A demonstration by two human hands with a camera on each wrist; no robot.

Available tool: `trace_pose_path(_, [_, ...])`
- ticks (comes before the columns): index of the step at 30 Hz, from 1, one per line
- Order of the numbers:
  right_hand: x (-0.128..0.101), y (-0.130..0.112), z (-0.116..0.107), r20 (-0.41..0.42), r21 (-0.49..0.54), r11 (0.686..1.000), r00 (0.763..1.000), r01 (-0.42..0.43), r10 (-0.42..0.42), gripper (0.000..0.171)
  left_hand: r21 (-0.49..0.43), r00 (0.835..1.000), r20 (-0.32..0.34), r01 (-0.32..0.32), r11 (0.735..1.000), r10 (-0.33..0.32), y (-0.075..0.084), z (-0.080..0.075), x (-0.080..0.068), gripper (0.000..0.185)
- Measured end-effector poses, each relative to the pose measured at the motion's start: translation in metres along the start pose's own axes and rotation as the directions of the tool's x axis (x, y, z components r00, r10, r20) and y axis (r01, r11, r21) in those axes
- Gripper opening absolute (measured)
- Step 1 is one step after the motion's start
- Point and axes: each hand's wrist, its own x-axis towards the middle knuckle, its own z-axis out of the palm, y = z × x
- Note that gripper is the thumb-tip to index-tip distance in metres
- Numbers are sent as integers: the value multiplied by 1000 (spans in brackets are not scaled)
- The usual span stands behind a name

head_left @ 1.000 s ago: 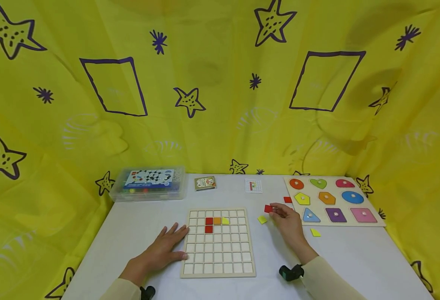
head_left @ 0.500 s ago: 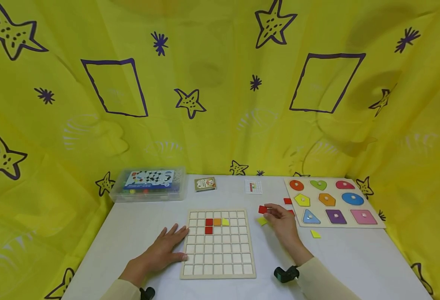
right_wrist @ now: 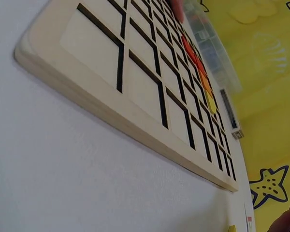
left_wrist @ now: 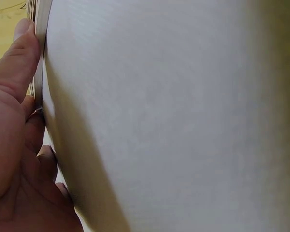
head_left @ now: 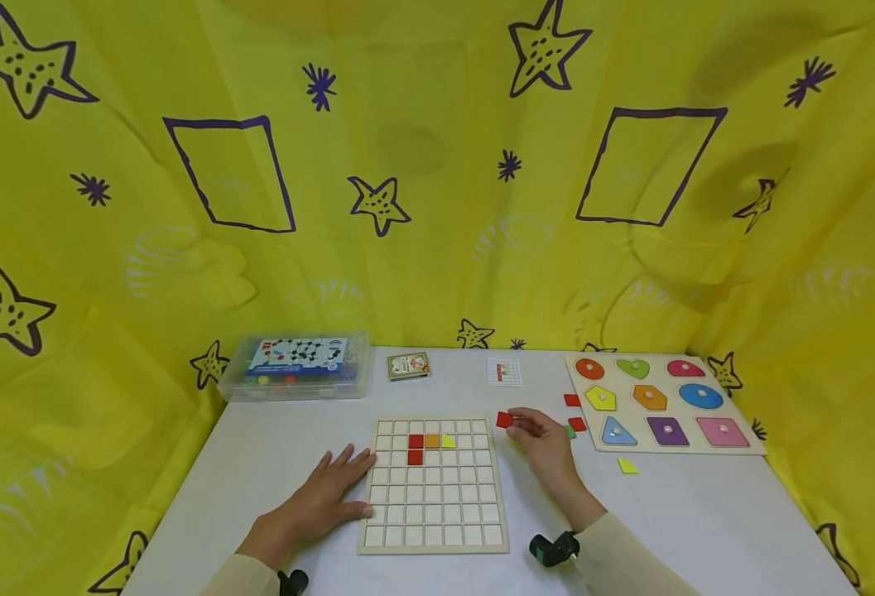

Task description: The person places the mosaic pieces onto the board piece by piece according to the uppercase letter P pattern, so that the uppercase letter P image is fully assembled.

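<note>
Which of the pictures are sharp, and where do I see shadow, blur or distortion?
Head view: evenly lit and sharp, wide-angle bending at the edges; the right hand pinches a red tile. Left wrist view: the left hand is very close and soft, with a shadow along the white table. Right wrist view: the grid board is steeply slanted, its far end blurred.

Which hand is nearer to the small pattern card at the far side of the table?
Right. The right hand is just in front of the pattern card; the left hand rests beside the grid board, farther away.
</note>
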Motion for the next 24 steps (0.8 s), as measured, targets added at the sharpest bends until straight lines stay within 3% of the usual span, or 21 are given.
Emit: trace_pose_path(24, [-15, -4, 34, 86, 16, 1000, 996, 7, -8, 24, 47, 1000, 1, 31, 998, -31, 4, -1, -1, 87])
